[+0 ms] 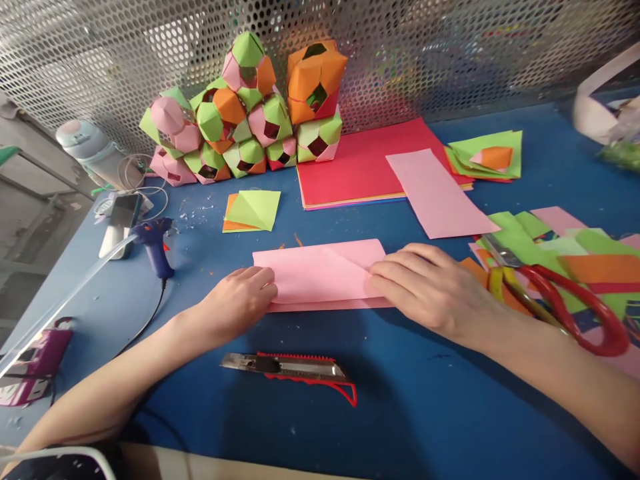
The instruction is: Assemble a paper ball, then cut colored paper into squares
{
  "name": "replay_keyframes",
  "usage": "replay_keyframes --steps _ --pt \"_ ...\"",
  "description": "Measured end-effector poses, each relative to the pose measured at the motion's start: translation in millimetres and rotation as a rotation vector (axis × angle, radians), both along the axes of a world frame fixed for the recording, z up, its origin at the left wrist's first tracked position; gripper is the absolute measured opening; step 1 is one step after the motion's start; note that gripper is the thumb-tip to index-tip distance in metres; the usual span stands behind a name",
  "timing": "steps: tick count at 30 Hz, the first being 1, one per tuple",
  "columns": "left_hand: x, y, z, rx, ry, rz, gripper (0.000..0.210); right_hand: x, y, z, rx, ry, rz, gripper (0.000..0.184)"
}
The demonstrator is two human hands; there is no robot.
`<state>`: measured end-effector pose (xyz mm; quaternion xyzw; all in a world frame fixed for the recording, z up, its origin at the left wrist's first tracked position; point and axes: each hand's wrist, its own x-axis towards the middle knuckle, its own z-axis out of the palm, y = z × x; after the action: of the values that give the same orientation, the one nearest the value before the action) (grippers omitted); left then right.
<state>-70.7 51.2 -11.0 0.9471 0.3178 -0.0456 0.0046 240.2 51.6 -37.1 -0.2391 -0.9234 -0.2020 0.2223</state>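
A pink sheet of paper [320,273] lies folded over lengthwise on the blue table, its lower layer peeking out along the near edge. My left hand [245,297] grips its left end with curled fingers. At the right end, my right hand [425,280] has its fingers pressed together on the paper; the thumb is hidden. A utility knife [305,370] with red edging rests just in front of the paper, blade toward the left. Scissors with red handles [565,293] lie beside my right forearm, on top of colored paper scraps [600,260].
Origami paper balls [220,120] are stacked against a perforated metal screen [425,60]. Behind the paper are red sheets [350,167], a pink strip [440,193] and green squares [257,208]. A blue glue gun [156,247], phone [125,210] and bottle [90,147] occupy the left.
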Motion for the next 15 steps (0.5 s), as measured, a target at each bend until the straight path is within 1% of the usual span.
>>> replay_keyframes --steps 4,7,9,13,15 --pt "-2 2 3.3 0.005 -0.009 -0.039 0.018 4 3 -0.5 -0.086 -0.068 0.058 0.024" --pt "-3 2 7.3 -0.009 0.013 -0.047 0.015 7 3 -1.8 -0.174 -0.102 0.052 0.024" --pt "-4 1 9.9 -0.046 0.020 -0.040 0.016 10 2 -3.0 -0.221 -0.115 0.043 0.025" --pt "-5 0 13.4 -0.138 0.013 -0.021 0.017 16 -1 -3.8 -0.318 -0.091 0.027 0.030" --pt "-5 0 14.7 -0.151 0.025 -0.021 0.017 16 -3 -2.7 -0.334 -0.027 0.021 0.030"
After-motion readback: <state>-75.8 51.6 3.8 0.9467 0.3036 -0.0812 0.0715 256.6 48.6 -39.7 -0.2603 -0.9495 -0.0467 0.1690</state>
